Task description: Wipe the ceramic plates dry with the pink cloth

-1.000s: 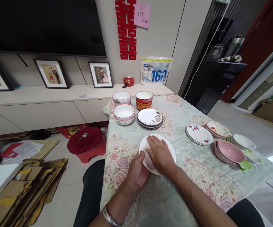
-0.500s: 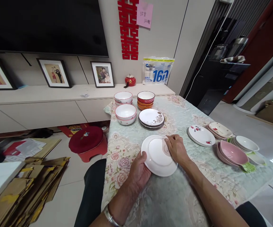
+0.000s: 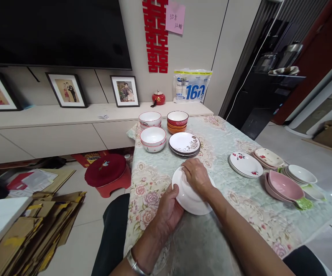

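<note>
A round white plate [image 3: 193, 203] is held over the table's near part, its plain side with a raised ring facing up. My left hand [image 3: 170, 205] grips its left edge, thumb on top and fingers beneath. Across the plate's upper part lies my right hand [image 3: 196, 174], its fingers bent and pressed together near the far rim; what they hold, if anything, is hidden. Just beyond is a stack of brown-patterned plates [image 3: 184, 143].
White bowls [image 3: 153, 137] and red and orange bowls [image 3: 177, 119] stand at the back. On the right are oval plates [image 3: 245, 165], pink bowls [image 3: 285, 186] and small white bowls [image 3: 301, 174]. A red stool [image 3: 105, 170] is left of the table [image 3: 145, 191].
My right hand has moved left across the plate, from its right side to the upper middle. My left hand keeps its grip on the left edge.
</note>
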Demonstrator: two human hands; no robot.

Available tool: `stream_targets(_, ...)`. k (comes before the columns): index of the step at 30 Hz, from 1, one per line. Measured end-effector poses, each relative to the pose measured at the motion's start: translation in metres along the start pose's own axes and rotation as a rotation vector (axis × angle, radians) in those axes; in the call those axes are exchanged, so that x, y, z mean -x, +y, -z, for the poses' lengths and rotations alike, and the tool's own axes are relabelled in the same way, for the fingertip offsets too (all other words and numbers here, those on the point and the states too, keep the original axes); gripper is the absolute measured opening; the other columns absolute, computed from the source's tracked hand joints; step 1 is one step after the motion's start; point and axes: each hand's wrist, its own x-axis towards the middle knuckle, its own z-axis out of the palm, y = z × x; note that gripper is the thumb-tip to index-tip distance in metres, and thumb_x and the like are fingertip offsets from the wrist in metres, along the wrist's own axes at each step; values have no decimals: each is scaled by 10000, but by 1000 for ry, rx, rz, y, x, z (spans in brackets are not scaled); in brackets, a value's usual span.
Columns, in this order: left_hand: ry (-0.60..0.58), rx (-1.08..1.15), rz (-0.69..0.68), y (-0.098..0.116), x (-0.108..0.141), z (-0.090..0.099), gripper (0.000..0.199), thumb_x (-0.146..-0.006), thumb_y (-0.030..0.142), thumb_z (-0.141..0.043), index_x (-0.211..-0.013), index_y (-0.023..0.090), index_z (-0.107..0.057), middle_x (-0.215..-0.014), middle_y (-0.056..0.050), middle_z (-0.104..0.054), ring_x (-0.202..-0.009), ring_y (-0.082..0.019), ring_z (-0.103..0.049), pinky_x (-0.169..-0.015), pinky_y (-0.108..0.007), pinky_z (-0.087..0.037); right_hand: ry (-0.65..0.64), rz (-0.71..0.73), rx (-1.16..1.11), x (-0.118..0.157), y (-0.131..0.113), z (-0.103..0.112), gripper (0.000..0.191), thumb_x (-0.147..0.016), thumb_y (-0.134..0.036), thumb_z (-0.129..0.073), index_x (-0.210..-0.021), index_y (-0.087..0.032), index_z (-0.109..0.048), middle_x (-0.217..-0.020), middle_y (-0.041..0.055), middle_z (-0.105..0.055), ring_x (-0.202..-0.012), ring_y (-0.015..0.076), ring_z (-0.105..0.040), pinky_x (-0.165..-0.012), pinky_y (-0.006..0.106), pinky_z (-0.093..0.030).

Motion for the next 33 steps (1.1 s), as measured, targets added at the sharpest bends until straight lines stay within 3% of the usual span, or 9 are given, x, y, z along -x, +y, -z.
stream_targets(6, 7, 123, 12, 1, 0, 1, 250, -807, 231, -661, -1021, 104, -675, -986, -114, -725, -982, -252, -653, -998, -398, -431, -80, 248, -136, 16, -26, 1, 190, -946, -179, -482, -917, -175, -670, -926, 61, -653, -935, 196, -517, -835, 317, -403)
stream_targets(12, -108, 155, 190, 8, 2, 0, 553, -898, 502, -465, -1131, 32, -639, -1090, -201, -689, -1156, -322, -579, -1038, -441, -391, -70, 352, -269, 65, -36, 17, 175, -928, -163, -494, -886, -201, -659, -993, 68, -650, -985, 206, -537, -872, 356, -450)
stream_targets(16, -105, 87, 158, 4, 2, -1, 517, -907, 443, -451, -1173, 37, -628, -1120, -204, -688, -1164, -336, -571, -1028, -476, -398, -51, 379, -390, 101, -22, 26, 203, -948, -161, -470, -991, -228, -656, -1099, 63, -643, -1062, 200, -538, -923, 359, -473)
stream_targets(20, -93, 37, 48, -1, 3, -3, 431, -850, 319, -582, -1201, 72, -619, -1113, -174, -700, -1110, -332, -603, -981, -469, -434, -34, 273, -454, 117, 9, 25, 212, -942, -178, -492, -1012, -269, -670, -1140, 60, -624, -1109, 202, -543, -920, 353, -495)
stream_targets(22, -83, 15, 12, -2, 4, -3, 432, -822, 284, -630, -1204, 83, -619, -1091, -166, -710, -1091, -327, -615, -964, -458, -448, -8, 212, -458, 115, 26, 22, 197, -940, -204, -507, -995, -271, -683, -1104, 64, -634, -1096, 206, -559, -907, 357, -502)
stream_targets(27, -55, 5, -9, -1, 3, -3, 460, -801, 230, -661, -1242, 117, -596, -1074, -143, -725, -1089, -309, -625, -965, -451, -458, 195, 17, -366, 85, 59, 9, 182, -906, -273, -539, -937, -242, -715, -1009, 80, -637, -1029, 234, -580, -904, 415, -482)
stream_targets(30, -41, -10, -9, 0, 2, -3, 490, -806, 212, -654, -1280, 128, -567, -1067, -137, -728, -1069, -300, -638, -971, -451, -460, 211, -98, -332, 59, 67, 3, 200, -885, -282, -529, -923, -221, -716, -991, 81, -629, -975, 222, -596, -875, 384, -487)
stream_targets(33, -35, -14, -13, 1, 1, -3, 505, -827, 203, -625, -1320, 148, -532, -1108, -132, -717, -1067, -285, -642, -984, -442, -454, 160, -105, -250, 35, 63, -1, 202, -882, -237, -507, -915, -211, -704, -959, 66, -649, -952, 206, -592, -872, 349, -473)
